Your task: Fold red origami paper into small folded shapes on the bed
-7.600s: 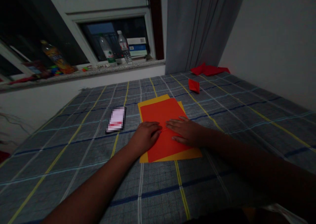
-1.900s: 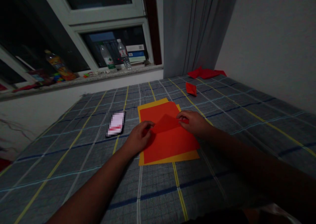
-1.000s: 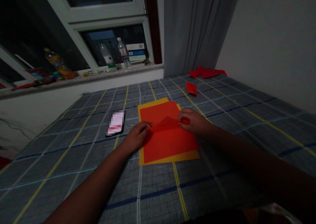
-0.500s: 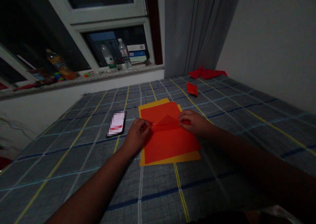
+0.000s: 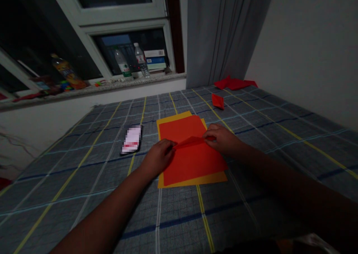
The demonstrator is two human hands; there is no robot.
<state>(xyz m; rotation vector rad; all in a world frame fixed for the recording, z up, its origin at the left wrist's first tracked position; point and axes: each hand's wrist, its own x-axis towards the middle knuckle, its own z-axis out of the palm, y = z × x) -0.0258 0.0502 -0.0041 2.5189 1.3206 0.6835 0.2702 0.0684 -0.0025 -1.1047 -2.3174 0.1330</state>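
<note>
Between my hands is a folded piece of red paper, a low, wide shape with a shallow peak. My left hand pinches its left end, and my right hand pinches its right end. Beneath it lie flat orange-red sheets, on top of yellow-orange paper whose edges stick out at the top and bottom. The fingertips partly hide both ends of the folded piece.
A phone with a blurred screen lies left of the paper on the checked cloth. Farther back are a small folded red paper and more red paper by the curtain. Bottles and books stand on the windowsill.
The folded paper's peak has become lower and flatter between my hands. My left hand has shifted slightly right and down; my right hand has barely moved.
</note>
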